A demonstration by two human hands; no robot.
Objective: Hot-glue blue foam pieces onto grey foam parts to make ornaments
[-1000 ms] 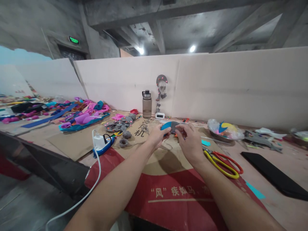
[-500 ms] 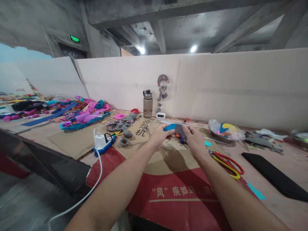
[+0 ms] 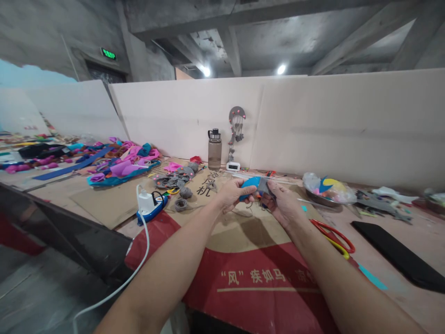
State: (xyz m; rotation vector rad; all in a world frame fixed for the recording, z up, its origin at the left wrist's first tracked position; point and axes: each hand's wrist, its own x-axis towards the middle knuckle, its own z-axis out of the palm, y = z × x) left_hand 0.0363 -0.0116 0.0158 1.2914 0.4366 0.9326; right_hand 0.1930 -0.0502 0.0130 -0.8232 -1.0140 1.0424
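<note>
Over a cardboard sheet [image 3: 225, 232], both my hands hold one small felt piece [image 3: 256, 184], blue on the left and grey on the right. My left hand [image 3: 233, 195] curls round the blue end. My right hand [image 3: 282, 204] pinches the grey end, fingers closed. Thin threads hang below the piece. Red and yellow scissors [image 3: 333, 236] lie just right of my right wrist.
A brown water bottle [image 3: 214, 149] and a small white clock [image 3: 232, 166] stand by the back partition [image 3: 313, 125]. A blue power strip with a white charger [image 3: 149, 204] lies left. Felt scraps [image 3: 121, 164], grey felt bits [image 3: 175, 181], a bag-lined bowl [image 3: 325, 189] and a black pad [image 3: 392, 253] surround.
My hands turned the felt piece and drew slightly closer together; the right hand rolled palm-up under the grey end. The view shifted a little right.
</note>
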